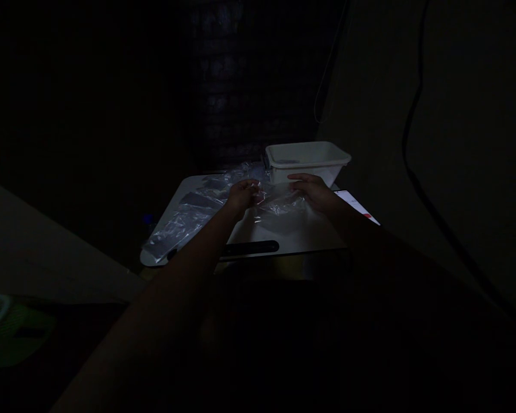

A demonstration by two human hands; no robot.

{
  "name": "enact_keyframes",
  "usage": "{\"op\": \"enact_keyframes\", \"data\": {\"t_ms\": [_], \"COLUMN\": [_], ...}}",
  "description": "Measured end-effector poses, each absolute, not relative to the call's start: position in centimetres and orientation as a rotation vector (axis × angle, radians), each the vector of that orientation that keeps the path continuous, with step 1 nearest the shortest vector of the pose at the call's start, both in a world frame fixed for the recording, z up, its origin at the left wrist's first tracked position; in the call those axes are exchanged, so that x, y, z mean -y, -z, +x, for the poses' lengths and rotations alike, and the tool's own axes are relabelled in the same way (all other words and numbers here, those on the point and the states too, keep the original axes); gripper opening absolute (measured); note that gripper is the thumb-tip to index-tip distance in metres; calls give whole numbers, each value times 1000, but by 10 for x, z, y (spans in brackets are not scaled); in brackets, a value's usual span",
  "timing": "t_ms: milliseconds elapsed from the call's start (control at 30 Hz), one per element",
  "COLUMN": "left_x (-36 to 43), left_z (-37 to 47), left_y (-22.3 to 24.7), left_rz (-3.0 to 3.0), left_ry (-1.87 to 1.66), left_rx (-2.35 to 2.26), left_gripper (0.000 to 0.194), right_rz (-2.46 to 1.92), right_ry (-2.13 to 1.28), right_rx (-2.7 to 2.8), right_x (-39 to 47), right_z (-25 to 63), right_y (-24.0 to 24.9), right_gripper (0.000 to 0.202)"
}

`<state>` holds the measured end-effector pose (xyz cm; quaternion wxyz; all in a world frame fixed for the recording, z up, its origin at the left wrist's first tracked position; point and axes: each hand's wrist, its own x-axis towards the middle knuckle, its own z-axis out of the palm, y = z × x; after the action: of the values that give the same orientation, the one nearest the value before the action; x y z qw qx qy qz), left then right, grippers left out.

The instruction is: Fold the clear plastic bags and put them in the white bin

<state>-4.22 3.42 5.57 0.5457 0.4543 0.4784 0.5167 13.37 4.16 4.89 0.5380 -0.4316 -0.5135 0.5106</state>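
Observation:
A clear plastic bag (279,198) is stretched between my two hands above a small white table (292,238). My left hand (243,195) is closed on the bag's left side. On its right side, my right hand (311,188) grips the same bag between thumb and fingers. More clear plastic bags (180,221) lie in a crumpled spread over the left part of the table. Just behind my right hand stands a white plastic bin (305,163).
A phone with a lit screen (356,205) lies at the table's right edge. The table has a dark handle slot (253,247) at its front. A green basket (14,330) sits low at the far left. A dark cable (416,183) hangs down the right wall.

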Motion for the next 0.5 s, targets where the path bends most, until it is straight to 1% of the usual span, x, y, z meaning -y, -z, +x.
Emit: {"op": "enact_keyframes", "data": {"t_ms": [200, 300, 500], "left_x": [-37, -39, -48], "left_z": [-46, -48, -51], "left_y": [-53, -51, -45], "left_rz": [1062, 1059, 1010], "left_ry": [-1330, -1361, -1443], "left_rx": [-1188, -1196, -1202], "left_gripper": [14, 13, 15], "right_rz": [-1030, -1096, -1381], "right_ry": [-1140, -1093, -808], "right_rx": [1133, 1242, 1550], "right_x": [-41, -40, -41], "right_z": [135, 138, 148], "right_y": [-53, -53, -47], "right_gripper": [16, 17, 20]}}
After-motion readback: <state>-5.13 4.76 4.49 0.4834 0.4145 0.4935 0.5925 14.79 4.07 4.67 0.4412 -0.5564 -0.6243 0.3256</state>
